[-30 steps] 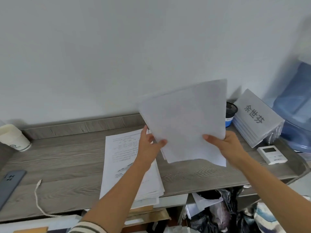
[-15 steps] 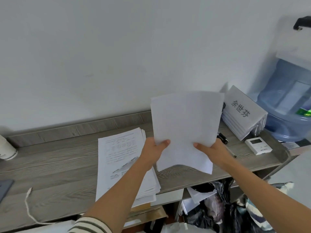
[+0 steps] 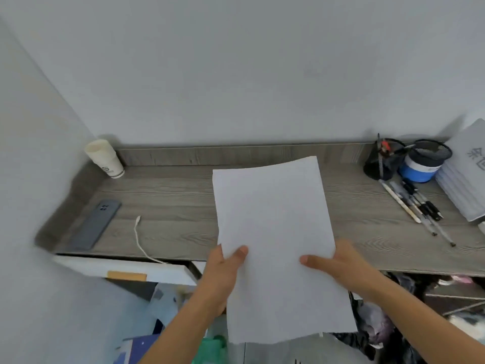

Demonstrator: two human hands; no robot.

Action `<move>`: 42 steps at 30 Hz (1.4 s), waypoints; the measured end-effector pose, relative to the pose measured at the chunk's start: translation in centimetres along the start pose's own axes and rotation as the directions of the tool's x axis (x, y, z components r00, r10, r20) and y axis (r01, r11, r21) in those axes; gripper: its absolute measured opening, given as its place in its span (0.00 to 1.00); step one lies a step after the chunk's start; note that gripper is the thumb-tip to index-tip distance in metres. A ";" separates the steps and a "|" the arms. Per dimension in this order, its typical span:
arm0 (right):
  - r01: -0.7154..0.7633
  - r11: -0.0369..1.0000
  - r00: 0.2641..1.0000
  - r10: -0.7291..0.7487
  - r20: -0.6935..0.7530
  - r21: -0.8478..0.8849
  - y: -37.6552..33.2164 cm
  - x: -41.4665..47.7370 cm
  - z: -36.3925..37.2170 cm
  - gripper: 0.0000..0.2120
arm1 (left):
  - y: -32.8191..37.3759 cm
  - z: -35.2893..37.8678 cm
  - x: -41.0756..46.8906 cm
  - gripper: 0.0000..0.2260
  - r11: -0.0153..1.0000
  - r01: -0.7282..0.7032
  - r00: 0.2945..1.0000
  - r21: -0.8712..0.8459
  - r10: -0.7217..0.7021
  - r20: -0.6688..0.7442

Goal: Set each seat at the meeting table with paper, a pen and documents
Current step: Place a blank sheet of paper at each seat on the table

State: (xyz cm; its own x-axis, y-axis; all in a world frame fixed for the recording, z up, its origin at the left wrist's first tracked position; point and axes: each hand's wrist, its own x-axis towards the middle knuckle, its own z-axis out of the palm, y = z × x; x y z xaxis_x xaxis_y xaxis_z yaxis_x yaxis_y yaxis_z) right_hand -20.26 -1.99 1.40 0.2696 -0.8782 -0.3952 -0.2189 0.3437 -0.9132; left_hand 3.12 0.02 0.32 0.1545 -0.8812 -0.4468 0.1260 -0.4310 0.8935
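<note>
I hold a stack of blank white paper (image 3: 275,232) in front of me, over the front edge of the grey wooden shelf (image 3: 170,195). My left hand (image 3: 223,274) grips its left edge, thumb on top. Gripping the right edge with its thumb on top is my right hand (image 3: 338,266). The sheets lie nearly flat and hide the shelf behind them, so the printed documents seen earlier are out of sight. Several pens (image 3: 417,206) lie loose on the shelf at the right, beside a black mesh pen holder (image 3: 383,158).
A stack of white paper cups (image 3: 105,158) stands in the back left corner. A grey phone (image 3: 95,224) and a white cable (image 3: 140,237) lie at the left. A blue and white tub (image 3: 422,164) and a stack of name cards (image 3: 467,174) sit at the right. Clutter fills the space below the shelf.
The paper has tipped from upright to nearly flat and come toward me. The view has swung left and down; the printed pile is hidden, and the cups and phone are back in view.
</note>
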 end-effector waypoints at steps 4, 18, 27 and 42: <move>0.037 0.994 0.991 -0.023 0.132 -0.108 1.5 0.7 1.8 0.04 | -2.7 -2.8 -3.6 0.06 0.998 -0.048 0.951 0.030 0.055 -0.303; 0.300 0.839 0.791 0.047 0.610 -0.454 9.1 -1.7 2.6 0.06 | -15.1 2.4 -25.6 0.05 0.934 0.014 0.369 -0.356 -0.335 -0.867; 0.601 0.709 0.441 0.090 0.893 -0.369 11.1 -12.2 11.2 0.05 | -24.0 7.1 -41.2 0.04 0.855 -0.250 -0.034 -0.454 -0.476 -0.879; 0.807 0.581 -0.060 0.261 0.963 -0.107 21.1 -39.8 25.5 0.06 | -38.5 15.8 -69.2 0.06 0.724 -0.562 -0.461 -0.400 -0.676 -0.575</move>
State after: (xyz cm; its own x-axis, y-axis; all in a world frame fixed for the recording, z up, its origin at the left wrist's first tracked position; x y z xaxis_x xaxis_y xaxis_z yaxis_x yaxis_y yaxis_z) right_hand -11.70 48.73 -4.64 0.8301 0.4630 -0.3106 -0.0100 -0.5447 -0.8386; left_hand -27.92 74.54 -2.45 0.4069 0.8094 -0.4234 0.3961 0.2613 0.8802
